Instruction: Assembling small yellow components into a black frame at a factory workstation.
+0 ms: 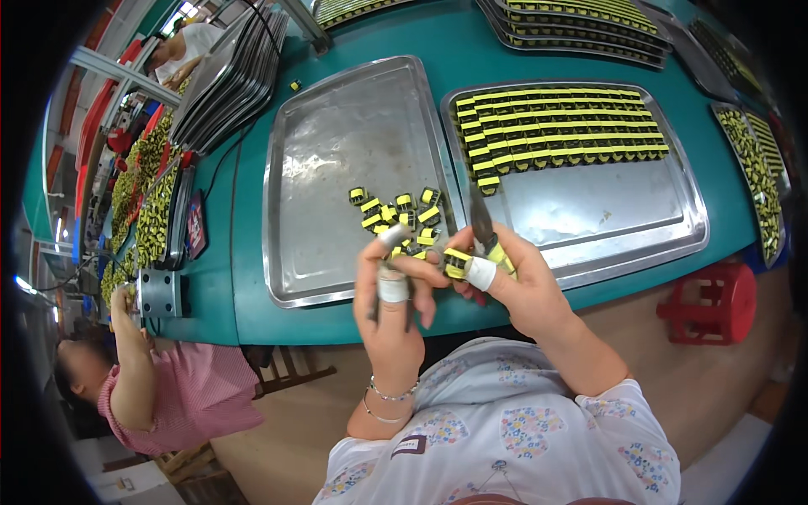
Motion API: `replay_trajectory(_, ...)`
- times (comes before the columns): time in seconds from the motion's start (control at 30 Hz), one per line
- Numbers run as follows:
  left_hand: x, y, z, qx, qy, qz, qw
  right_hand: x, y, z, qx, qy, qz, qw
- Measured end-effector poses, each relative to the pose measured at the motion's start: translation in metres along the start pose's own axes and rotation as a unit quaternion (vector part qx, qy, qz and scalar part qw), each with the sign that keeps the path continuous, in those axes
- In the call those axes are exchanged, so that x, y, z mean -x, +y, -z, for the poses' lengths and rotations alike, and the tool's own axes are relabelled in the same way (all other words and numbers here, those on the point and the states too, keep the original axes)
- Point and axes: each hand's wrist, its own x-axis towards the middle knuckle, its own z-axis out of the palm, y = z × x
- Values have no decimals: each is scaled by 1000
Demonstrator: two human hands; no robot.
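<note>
My right hand point(532, 290), its thumb wrapped in white tape, is closed around a hand tool point(482, 225) with a dark pointed head and what looks like a yellow handle. Against that thumb sits a small yellow-and-black wound part point(456, 263), like a coil or transformer. My left hand point(394, 307), with tape on two fingers, reaches in from the other side and its fingers grip the same part; some of them are blurred. Beyond my left fingers, several loose parts of this kind point(404, 202) lie jumbled on a metal tray point(337, 126).
At right, another metal tray point(589, 210) bears tight rows of the yellow-and-black parts point(560, 126). Stacked trays point(581, 38) stand behind it; more stacked trays point(227, 80) lean at far left. A red stool point(711, 303) is at right. Co-workers point(181, 396) sit at left.
</note>
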Motion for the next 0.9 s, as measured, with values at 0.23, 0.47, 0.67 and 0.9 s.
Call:
replay_trajectory(0.23,-19,5,-1,446,6,-39,894,1,9,-9,106,10,72,992)
replay_trajectory(0.47,-17,-3,-13,276,9,-89,957,-7,18,-18,308,24,227,924)
replay_trajectory(0.67,-15,-2,-18,161,29,-91,982,-6,14,-20,362,29,269,892)
replay_trajectory(0.9,-12,-1,-21,59,24,-80,995,-6,10,-18,355,30,270,895)
